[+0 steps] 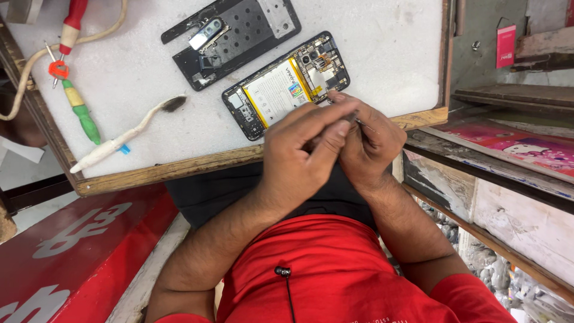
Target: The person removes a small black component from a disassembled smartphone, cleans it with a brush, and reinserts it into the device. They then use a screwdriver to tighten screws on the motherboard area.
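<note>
Here the left hand and right hand are pressing together at the opened phone's five o'clock corner; right fingers are pinching a thin, mostly hidden tool, left fingers' grip unclear.

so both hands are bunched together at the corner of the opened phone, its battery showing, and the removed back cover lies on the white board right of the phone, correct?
Not quite. The head view shows the removed back cover lying above and left of the opened phone, not right of it. The rest holds: the left hand and right hand are bunched at the phone's corner, its battery showing, on the white board.
</note>
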